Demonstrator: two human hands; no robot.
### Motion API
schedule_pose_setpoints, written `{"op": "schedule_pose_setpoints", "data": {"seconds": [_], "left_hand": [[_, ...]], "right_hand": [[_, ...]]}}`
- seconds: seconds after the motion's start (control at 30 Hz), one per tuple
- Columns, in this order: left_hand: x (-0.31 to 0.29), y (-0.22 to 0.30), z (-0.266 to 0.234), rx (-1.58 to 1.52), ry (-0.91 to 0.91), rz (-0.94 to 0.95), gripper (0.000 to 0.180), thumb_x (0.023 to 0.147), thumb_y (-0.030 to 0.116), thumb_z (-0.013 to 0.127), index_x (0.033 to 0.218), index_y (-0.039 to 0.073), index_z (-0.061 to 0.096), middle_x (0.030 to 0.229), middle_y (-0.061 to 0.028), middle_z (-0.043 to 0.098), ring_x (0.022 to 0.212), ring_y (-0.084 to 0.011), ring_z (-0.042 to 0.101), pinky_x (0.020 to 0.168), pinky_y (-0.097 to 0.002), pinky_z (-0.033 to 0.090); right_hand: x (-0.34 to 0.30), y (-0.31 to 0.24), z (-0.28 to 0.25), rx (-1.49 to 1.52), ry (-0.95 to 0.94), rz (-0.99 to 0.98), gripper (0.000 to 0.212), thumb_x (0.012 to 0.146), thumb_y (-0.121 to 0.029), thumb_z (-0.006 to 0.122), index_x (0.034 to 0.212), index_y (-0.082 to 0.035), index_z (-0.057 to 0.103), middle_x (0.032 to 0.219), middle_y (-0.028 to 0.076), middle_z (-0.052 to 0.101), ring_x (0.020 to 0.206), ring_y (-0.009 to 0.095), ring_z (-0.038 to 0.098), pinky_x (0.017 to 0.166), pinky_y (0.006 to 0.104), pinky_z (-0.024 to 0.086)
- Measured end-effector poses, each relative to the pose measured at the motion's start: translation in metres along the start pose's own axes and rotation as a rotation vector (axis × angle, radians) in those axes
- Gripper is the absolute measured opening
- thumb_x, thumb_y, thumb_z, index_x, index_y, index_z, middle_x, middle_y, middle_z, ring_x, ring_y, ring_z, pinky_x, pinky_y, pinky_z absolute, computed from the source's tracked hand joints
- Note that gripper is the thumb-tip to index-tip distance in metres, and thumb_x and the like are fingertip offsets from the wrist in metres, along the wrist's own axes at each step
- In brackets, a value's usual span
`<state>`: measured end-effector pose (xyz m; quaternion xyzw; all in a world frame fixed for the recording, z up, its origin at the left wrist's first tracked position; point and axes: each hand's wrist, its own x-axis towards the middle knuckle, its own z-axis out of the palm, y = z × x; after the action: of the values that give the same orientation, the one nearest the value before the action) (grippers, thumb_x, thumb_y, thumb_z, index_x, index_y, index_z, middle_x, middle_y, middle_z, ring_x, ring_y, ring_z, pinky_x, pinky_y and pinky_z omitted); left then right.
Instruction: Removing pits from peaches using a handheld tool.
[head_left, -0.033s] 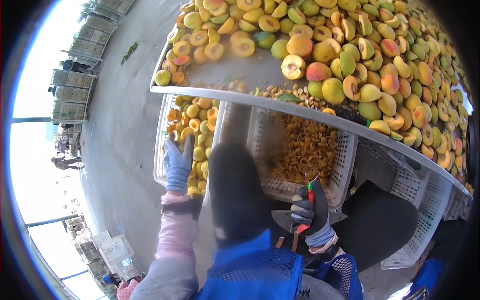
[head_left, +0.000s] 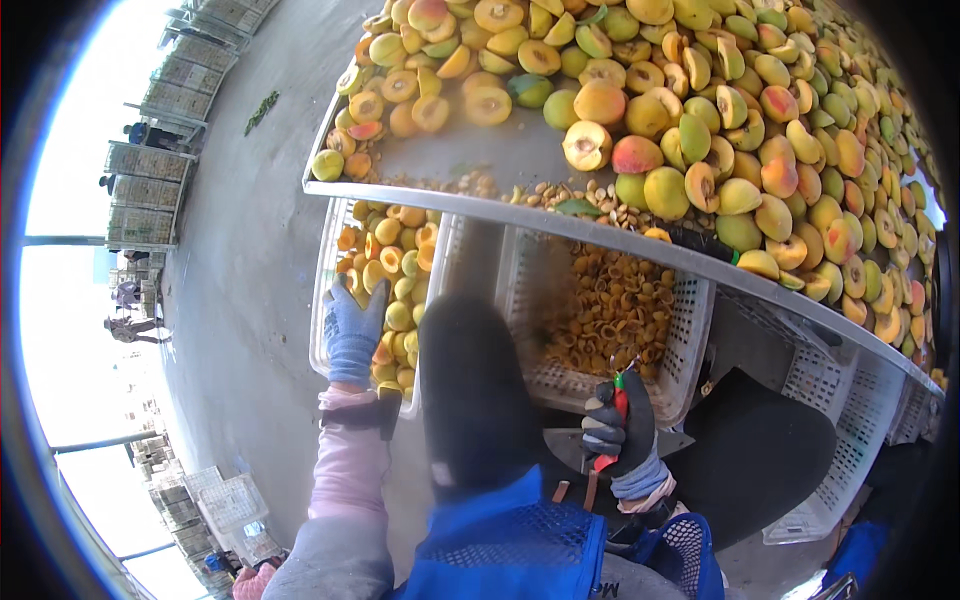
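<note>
My left hand, in a blue-grey glove, reaches over a white plastic crate on the left. Its thumb and fingers are apart, with nothing seen between them. Pitted apricot halves lie in the crate just beyond the fingertips. My right hand, in a dark glove with grey fingers, is closed round a small hand tool. The tool has a red and green handle and a thin curved metal tip pointing up. Behind the tip stands another white crate holding scooped-out, darker apricot pieces.
A metal-edged table spans the top, heaped with whole and halved apricots. Loose stones lie near its edge. My knee rises between the crates. More white crates stand at right; stacked crates line the far left.
My left hand has drawn back slightly toward me, and the apricot halves by its fingertips show more clearly. The whole view has shifted a little. My right hand keeps its grip on the tool.
</note>
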<state>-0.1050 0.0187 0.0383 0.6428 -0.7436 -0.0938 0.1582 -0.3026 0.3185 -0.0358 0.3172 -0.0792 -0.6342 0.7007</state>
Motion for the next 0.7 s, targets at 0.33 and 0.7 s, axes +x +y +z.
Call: {"op": "schedule_pose_setpoints", "data": {"seconds": [0.33, 0.7], "left_hand": [[0.201, 0.162, 0.056, 0.239, 0.093, 0.222, 0.081, 0.073, 0.065, 0.055, 0.137, 0.018, 0.039, 0.135, -0.0198, 0.041, 0.121, -0.0387, 0.042, 0.098, -0.0437, 0.037], [0.151, 0.166, 0.084, -0.221, -0.705, 0.393, 0.079, 0.068, 0.058, 0.070, 0.132, 0.020, 0.043, 0.124, -0.0281, 0.043, 0.117, -0.0392, 0.047, 0.096, -0.0413, 0.041]], "right_hand": [[0.006, -0.002, 0.016, -0.480, 0.475, -0.247, 0.046, 0.086, -0.057, 0.051, 0.089, -0.011, 0.053, 0.053, -0.006, 0.035, 0.041, 0.009, 0.035, 0.037, 0.0236, 0.030], [0.015, 0.000, 0.029, -0.627, 0.632, -0.376, 0.044, 0.084, -0.055, 0.056, 0.090, -0.011, 0.055, 0.057, -0.005, 0.040, 0.043, 0.008, 0.038, 0.040, 0.0234, 0.032]]}}
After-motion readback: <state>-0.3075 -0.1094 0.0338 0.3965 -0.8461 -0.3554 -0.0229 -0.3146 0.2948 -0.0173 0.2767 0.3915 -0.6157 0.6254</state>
